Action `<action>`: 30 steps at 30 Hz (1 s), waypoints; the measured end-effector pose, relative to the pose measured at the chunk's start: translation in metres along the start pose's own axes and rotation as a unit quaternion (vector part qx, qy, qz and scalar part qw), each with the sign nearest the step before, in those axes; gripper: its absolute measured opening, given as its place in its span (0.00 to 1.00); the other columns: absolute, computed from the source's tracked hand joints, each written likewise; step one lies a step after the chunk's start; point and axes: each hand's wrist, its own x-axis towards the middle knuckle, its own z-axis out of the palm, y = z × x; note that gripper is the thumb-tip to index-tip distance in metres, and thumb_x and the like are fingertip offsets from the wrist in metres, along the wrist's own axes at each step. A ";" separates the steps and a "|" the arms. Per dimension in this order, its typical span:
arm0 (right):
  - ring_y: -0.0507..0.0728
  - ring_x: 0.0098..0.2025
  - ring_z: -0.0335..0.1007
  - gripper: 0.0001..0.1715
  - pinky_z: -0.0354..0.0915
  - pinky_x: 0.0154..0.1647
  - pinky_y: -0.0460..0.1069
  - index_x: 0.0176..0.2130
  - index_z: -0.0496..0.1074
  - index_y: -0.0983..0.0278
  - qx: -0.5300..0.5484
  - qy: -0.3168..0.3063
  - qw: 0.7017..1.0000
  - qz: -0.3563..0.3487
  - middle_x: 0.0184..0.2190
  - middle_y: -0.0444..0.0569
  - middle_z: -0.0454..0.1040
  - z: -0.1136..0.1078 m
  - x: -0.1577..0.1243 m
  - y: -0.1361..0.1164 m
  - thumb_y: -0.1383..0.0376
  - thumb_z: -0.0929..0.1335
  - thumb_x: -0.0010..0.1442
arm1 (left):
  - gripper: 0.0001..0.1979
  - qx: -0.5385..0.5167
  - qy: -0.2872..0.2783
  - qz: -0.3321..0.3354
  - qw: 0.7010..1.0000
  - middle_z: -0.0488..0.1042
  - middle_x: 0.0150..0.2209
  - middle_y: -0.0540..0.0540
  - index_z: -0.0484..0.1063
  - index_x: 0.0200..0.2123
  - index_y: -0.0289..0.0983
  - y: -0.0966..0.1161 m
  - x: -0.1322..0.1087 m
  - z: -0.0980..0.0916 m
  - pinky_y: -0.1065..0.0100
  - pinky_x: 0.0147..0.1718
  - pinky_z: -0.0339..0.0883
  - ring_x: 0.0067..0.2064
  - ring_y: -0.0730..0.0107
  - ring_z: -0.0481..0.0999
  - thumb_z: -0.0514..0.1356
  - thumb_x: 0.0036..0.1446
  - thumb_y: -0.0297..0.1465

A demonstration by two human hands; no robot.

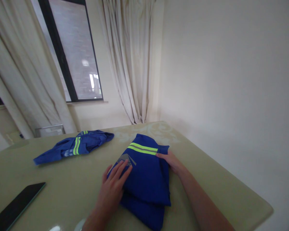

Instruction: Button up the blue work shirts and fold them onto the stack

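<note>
A blue garment (144,179) with a yellow and grey reflective stripe and a grey printed mark lies folded in layers on the table. Across its left edge rests my left hand (114,183), fingers stretched out flat over the printed mark. My right hand (170,159) is at the upper right edge, by the end of the stripe. Its index finger lies on top, and the cloth's edge sits between that finger and the rest of the hand, which is partly hidden.
Another crumpled blue garment (86,143) with the same stripes lies farther back left on the glossy pale table (207,189). A flat dark slab (19,205) lies at the front left. A wall (226,80) borders the table's right side. Curtains (132,57) and a window stand behind.
</note>
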 end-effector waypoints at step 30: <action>0.65 0.72 0.52 0.36 0.50 0.71 0.61 0.71 0.57 0.54 -0.501 -0.161 0.814 -0.245 0.70 0.51 0.59 0.097 -0.106 -0.015 0.47 0.63 0.69 | 0.24 -0.331 -0.038 -0.093 0.938 0.72 0.62 0.42 0.70 0.61 0.42 0.036 -0.011 0.019 0.54 0.64 0.64 0.63 0.61 0.71 0.49 0.65 0.28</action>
